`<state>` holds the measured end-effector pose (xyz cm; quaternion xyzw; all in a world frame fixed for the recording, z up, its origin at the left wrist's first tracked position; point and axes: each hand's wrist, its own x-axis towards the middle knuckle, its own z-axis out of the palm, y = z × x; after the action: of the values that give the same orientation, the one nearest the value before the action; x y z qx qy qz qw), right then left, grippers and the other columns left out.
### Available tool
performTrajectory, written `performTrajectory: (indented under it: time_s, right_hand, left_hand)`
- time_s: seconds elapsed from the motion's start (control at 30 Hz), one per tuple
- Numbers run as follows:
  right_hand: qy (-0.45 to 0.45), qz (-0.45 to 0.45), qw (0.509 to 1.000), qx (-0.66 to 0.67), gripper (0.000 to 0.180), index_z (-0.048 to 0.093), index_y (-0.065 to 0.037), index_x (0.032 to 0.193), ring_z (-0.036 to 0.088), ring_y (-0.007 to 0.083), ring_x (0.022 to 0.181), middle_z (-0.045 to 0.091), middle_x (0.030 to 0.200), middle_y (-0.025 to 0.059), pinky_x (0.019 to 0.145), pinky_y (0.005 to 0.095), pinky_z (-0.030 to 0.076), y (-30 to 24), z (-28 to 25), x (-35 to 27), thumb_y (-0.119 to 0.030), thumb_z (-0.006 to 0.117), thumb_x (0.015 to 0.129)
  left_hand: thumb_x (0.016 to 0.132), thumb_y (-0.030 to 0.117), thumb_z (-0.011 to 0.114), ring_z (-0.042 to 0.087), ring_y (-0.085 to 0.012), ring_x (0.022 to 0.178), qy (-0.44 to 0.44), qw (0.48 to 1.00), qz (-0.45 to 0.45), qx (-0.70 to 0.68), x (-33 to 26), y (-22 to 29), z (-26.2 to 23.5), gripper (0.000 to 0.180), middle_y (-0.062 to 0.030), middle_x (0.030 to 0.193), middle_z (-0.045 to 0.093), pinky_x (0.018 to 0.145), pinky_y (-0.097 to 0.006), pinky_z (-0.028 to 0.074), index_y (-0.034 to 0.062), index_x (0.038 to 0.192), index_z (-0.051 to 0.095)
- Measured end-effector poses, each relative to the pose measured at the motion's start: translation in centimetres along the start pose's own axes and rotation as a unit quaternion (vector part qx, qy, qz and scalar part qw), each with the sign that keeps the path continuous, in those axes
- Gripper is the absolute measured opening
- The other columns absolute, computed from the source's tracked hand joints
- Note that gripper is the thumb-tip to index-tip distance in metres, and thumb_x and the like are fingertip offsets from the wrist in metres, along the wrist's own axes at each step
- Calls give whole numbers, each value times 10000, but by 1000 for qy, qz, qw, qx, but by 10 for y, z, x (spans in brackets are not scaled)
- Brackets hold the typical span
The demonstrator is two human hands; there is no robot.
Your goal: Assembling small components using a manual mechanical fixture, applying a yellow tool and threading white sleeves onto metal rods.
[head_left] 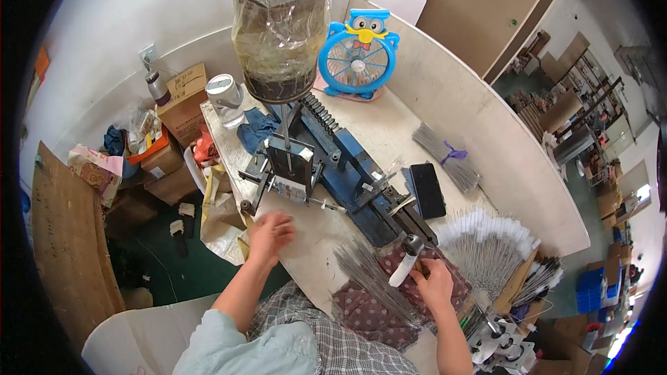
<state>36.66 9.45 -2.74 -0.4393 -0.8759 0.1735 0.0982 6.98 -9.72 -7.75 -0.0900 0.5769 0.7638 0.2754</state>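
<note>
My left hand (271, 237) hovers over the table's front edge, fingers loosely spread and slightly blurred, with nothing seen in it. Just beyond it stands a press head (288, 160) with a vertical rod and a small metal fixture (290, 189). My right hand (432, 282) is closed at the white handle (402, 270) of a lever with a black knob; part of the grip is hidden behind the handle. A long blue-black machine bed (347, 173) runs from the press toward this lever. Between my hands, a bundle of thin metal rods (372, 279) lies on a dotted cloth (354, 305).
Right of the machine lie a black phone (427, 190), a purple-tied rod bundle (450, 156) and many white-tipped rods (486, 243). A blue cartoon fan (358, 62) and a plastic-wrapped motor (281, 42) stand at the back. Boxes (182, 94) are stacked left of the table.
</note>
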Motion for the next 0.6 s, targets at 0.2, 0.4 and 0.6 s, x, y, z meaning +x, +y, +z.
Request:
performTrajectory:
  time_s: [0.2,0.4,0.6]
  right_hand:
    - [-24,11,1000,-15,280,663,-53,835,603,301,762,608,806,94,658,402,475,-6,-18,-15,-289,735,702]
    - [-48,-22,998,43,242,661,-49,820,602,294,698,606,768,99,610,380,474,-6,-42,-37,-259,728,721]
    - [-2,-78,991,113,187,655,-22,902,603,314,722,617,800,127,618,375,482,-4,-69,-48,-117,699,747]
  left_hand:
    - [862,466,566,601,-139,755,-234,940,-240,64,12,2,54,419,-29,862,620,683,-318,487,65,984,586]
    - [860,351,611,573,-109,666,-180,966,-159,95,14,-3,56,262,-1,747,602,631,-287,466,90,850,588]
    - [834,233,614,563,-124,631,-140,981,-92,95,12,-12,61,162,-27,730,598,600,-261,454,74,825,587]
